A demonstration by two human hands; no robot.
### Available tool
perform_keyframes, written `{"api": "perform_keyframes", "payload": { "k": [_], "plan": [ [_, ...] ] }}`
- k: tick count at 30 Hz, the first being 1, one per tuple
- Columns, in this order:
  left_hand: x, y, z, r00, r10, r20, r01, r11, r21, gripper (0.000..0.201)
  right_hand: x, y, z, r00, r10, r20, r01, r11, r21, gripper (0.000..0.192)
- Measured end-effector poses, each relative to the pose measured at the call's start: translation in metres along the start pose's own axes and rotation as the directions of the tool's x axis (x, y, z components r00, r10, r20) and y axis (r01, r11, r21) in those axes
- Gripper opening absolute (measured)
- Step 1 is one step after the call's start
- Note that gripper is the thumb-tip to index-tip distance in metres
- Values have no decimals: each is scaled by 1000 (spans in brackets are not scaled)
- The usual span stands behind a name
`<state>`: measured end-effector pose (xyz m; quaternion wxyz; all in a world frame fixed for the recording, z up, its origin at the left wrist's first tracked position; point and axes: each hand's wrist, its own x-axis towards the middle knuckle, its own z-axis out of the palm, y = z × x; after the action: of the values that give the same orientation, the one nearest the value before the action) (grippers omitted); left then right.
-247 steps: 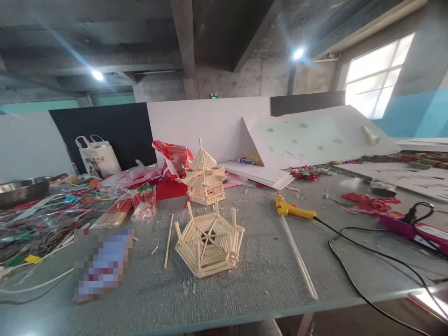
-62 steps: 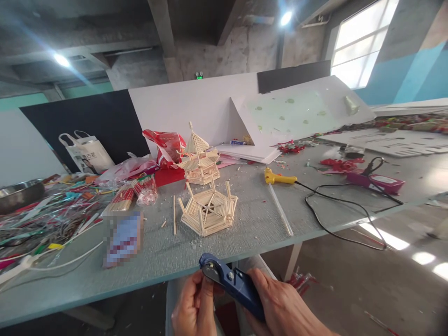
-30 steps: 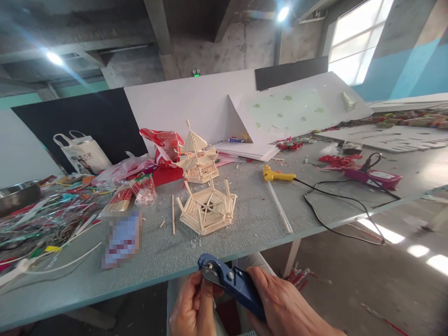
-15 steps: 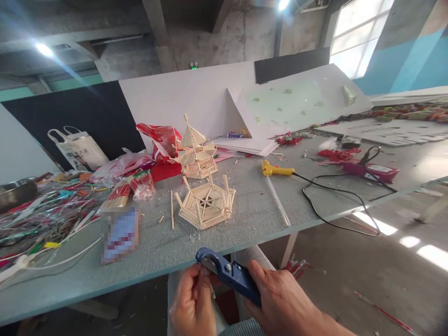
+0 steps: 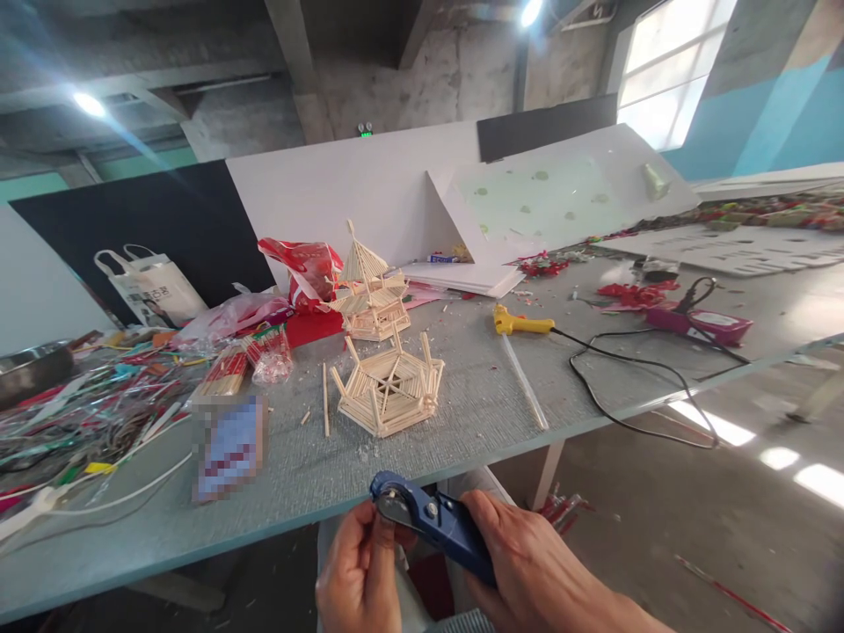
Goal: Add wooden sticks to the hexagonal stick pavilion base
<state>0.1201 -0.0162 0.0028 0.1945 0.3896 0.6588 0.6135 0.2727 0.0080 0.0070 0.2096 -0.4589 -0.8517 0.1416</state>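
My right hand (image 5: pixel 527 554) is wrapped round the handles of a blue hand cutter (image 5: pixel 439 519), held in front of the table's near edge. Its curved jaw and metal blade point left. Thumb and fingers of my left hand (image 5: pixel 362 563) pinch together right below the jaw. A small pale stick end (image 5: pixel 393 494) shows at the blade; the rest of the stick is hidden by the fingers and jaw. Beyond the cutter, a hexagonal wooden stick frame (image 5: pixel 389 391) with short upright posts stands on the table. Behind it is a pagoda-like stick model (image 5: pixel 373 294).
A yellow glue gun (image 5: pixel 524 323) with a clear glue stick (image 5: pixel 524 382) lies right of the frame, its black cord looping to the table edge. A loose stick (image 5: pixel 325 400) and bundled sticks (image 5: pixel 224 374) lie left. Plastic-wrapped clutter (image 5: pixel 119 404) covers the far left.
The cutter's jaw and blade have shifted slightly, and a pale stick end now shows at the blade. My left hand has moved a little left. Things on the table stay put.
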Motion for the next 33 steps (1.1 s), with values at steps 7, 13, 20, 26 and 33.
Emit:
{"api": "perform_keyframes", "payload": {
  "k": [7,13,20,26,33],
  "plan": [
    [2,-10,-5,1000,11,25,-13,996,90,38,2,3,3,998,15,62,-12,999,-42,17],
    [7,-17,-8,997,68,44,-74,983,165,37,3,9,14,997,-9,78,16,996,-91,14],
    [9,-8,-7,996,50,77,-58,994,95,32,6,10,15,998,30,60,-21,988,-152,11],
    [11,0,-4,971,-27,238,80,972,-219,35,8,4,-8,995,-18,95,6,992,123,15],
    [10,-4,-6,970,-36,239,85,976,-200,34,6,8,-2,998,-62,-2,62,991,117,20]
  ]
}}
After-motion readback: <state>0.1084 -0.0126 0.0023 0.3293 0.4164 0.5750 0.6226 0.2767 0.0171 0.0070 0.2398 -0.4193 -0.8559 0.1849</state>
